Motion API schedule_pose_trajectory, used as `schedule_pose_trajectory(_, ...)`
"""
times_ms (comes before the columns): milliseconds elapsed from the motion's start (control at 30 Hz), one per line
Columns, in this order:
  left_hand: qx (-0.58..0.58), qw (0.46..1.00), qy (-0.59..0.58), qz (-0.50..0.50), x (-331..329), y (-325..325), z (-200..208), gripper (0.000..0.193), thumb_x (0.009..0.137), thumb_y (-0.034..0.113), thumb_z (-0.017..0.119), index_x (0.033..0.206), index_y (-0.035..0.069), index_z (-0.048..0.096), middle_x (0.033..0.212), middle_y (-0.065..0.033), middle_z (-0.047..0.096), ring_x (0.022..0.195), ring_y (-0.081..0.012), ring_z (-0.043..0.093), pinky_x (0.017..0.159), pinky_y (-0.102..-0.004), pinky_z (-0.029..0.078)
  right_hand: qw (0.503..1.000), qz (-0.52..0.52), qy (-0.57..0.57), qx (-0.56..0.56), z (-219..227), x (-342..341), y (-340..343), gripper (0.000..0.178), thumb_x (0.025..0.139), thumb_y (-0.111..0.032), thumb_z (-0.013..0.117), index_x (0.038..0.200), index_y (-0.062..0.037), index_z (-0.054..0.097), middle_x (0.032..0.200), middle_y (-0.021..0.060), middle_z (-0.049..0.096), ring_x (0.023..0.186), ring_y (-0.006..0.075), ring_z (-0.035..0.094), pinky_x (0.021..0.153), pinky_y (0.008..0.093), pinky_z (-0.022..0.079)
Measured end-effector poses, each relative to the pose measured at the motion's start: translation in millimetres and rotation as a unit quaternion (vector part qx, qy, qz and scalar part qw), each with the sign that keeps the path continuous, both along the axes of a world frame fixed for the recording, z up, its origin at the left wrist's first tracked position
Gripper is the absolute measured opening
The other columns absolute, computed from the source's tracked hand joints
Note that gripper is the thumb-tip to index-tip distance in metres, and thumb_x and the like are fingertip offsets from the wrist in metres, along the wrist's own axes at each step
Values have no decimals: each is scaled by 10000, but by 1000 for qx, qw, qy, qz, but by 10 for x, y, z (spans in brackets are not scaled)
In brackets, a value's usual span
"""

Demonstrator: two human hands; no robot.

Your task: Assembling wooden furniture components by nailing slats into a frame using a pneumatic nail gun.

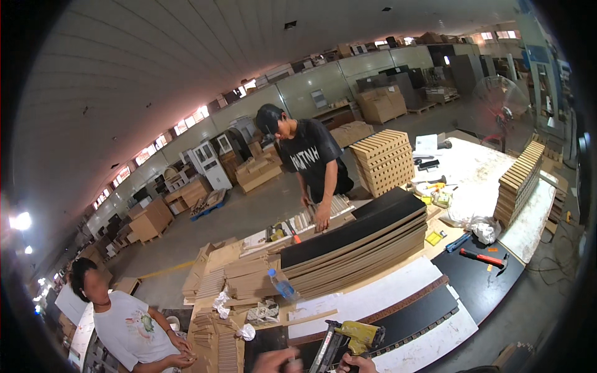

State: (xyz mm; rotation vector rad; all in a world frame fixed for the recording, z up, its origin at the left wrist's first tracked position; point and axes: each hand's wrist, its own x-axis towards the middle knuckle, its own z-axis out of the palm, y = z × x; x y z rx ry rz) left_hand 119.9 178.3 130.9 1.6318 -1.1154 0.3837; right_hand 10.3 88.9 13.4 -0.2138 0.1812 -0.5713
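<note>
At the lower edge, my right hand (pixel 357 363) is wrapped round the grip of a nail gun (pixel 357 336) with a yellow body and a dark magazine slanting down to the left. My left hand (pixel 277 360) is to the left of the gun, its fingers smeared by motion, so I cannot see whether they hold anything. Just beyond the gun lies a long dark panel (pixel 411 318) with a notched edge. A brown slotted strip (pixel 398 306) runs along its far side, and a white board (pixel 373 283) lies beyond that.
Past the boards rises a stack of long panels (pixel 367 248) with a black top, a water bottle (pixel 282 286) at its left end. A red-handled hammer (pixel 484 257) lies right. One co-worker (pixel 311 152) handles strips across the table; another (pixel 134 329) is at left.
</note>
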Motion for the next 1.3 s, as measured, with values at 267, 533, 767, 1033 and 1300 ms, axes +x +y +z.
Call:
schedule_pose_trajectory(267,46,985,110,127,361,670,-215,397,920,299,569,1123,-43,577,805,-77,612,646,-153,573,592,-289,485,994,79,75,-22,19,-10,199,96,834,-124,591,789,-118,506,624,18,484,579,145,493,533,282,421)
schedule_pose_trajectory(533,43,981,128,136,463,823,-311,383,922,287,552,1108,-48,574,793,-78,600,644,-159,560,601,-292,480,987,108,107,-47,-34,46,234,81,830,-121,595,802,-109,519,638,22,505,588,145,504,540,281,427)
schedule_pose_trajectory(767,22,983,115,142,590,899,-329,372,924,276,538,1095,-52,572,783,-78,590,643,-165,549,608,-295,476,979,119,145,-84,-77,119,228,70,826,-118,598,813,-102,531,650,26,522,595,144,515,546,279,432)
schedule_pose_trajectory(1033,-89,992,60,62,212,410,-245,347,940,267,473,1071,-38,577,806,-90,583,685,-178,543,656,-316,471,942,117,190,-249,46,247,123,340,780,-127,738,1077,-47,593,912,40,640,829,118,602,732,293,498)
schedule_pose_trajectory(1300,239,861,449,-4,-48,427,-791,524,814,356,702,1194,22,564,936,-141,650,776,-196,607,664,-345,478,799,194,99,-560,309,434,112,428,816,-176,724,1177,-27,549,945,83,666,872,191,634,793,370,499)
